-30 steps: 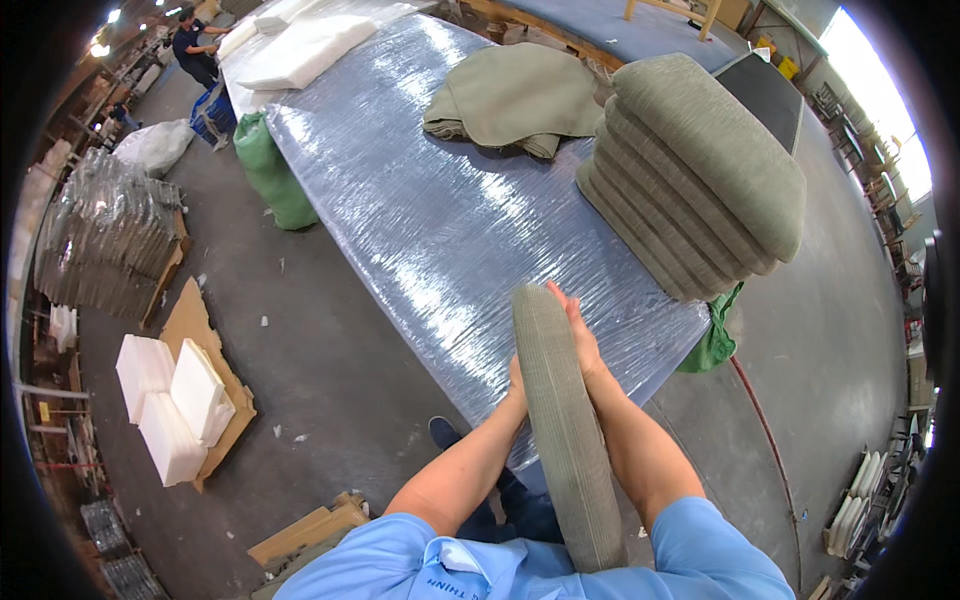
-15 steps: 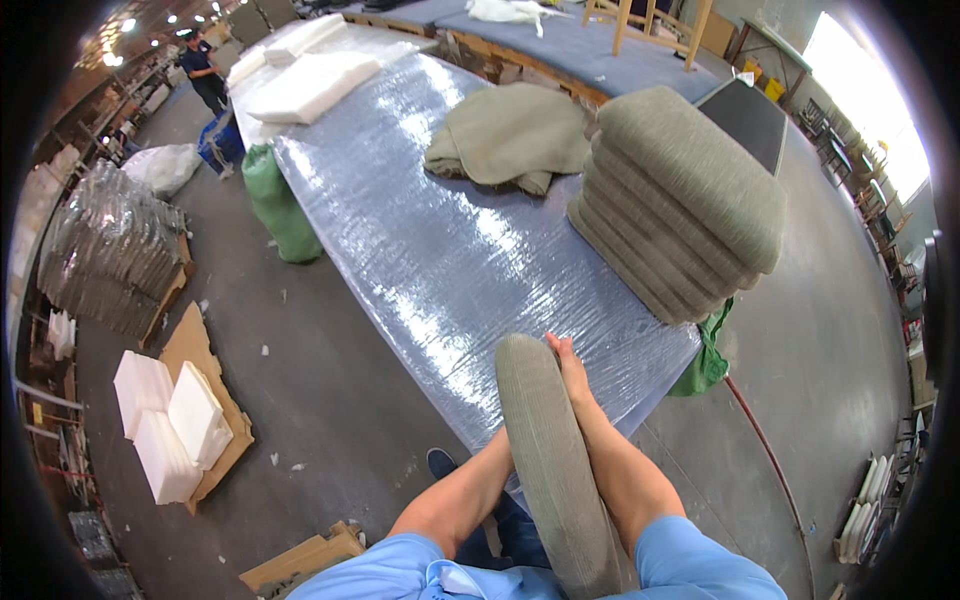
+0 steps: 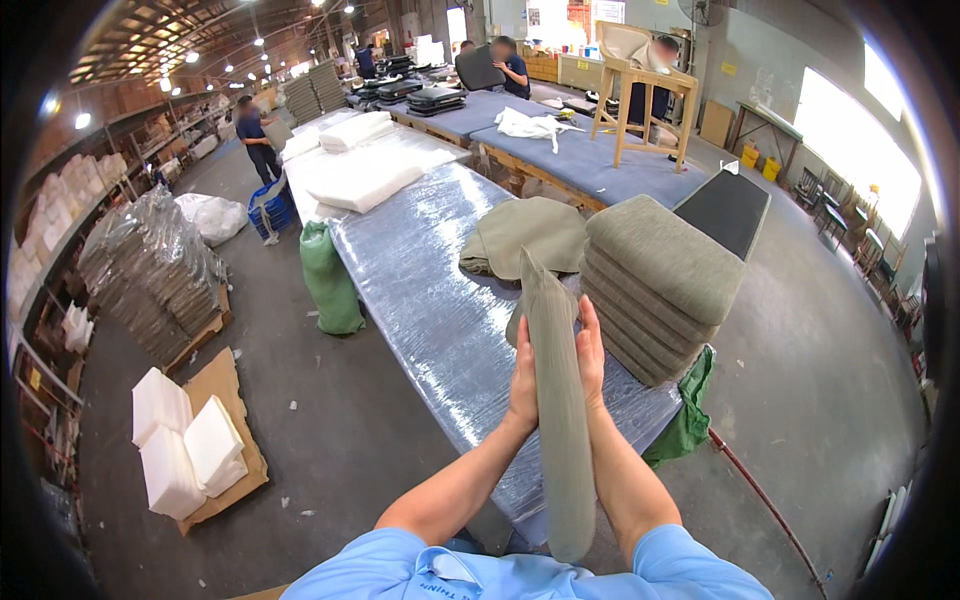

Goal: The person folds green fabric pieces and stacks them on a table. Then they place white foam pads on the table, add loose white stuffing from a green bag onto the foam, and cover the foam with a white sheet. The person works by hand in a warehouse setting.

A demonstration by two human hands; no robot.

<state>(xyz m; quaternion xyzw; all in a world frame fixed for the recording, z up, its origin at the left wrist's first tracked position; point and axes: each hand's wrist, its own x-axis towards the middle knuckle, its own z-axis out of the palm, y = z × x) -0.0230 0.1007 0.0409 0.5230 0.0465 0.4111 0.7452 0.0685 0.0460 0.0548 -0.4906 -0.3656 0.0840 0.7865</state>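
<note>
I hold a grey-green fabric cushion (image 3: 560, 420) on edge between both palms, above the near end of the plastic-covered table (image 3: 400, 290). My left hand (image 3: 524, 380) presses flat against its left face, and my right hand (image 3: 590, 355) against its right face, fingers pointing away from me. The cushion's far end tapers to a pointed corner. Just beyond and right of my right hand stands a stack of several similar cushions (image 3: 660, 290). Folded grey-green fabric (image 3: 530, 235) lies behind the held cushion, which partly hides it.
White foam pads (image 3: 365, 185) lie at the table's far end. Green sacks (image 3: 330, 280) hang at its sides. More foam blocks (image 3: 165, 470) rest on cardboard at left. A red hose (image 3: 760, 490) runs across the floor at right. Other people (image 3: 258, 135) stand farther back.
The cushion and both hands have moved up and away from my body, and its far end now shows a pointed corner. My left hand has come into sight. The view has tilted up.
</note>
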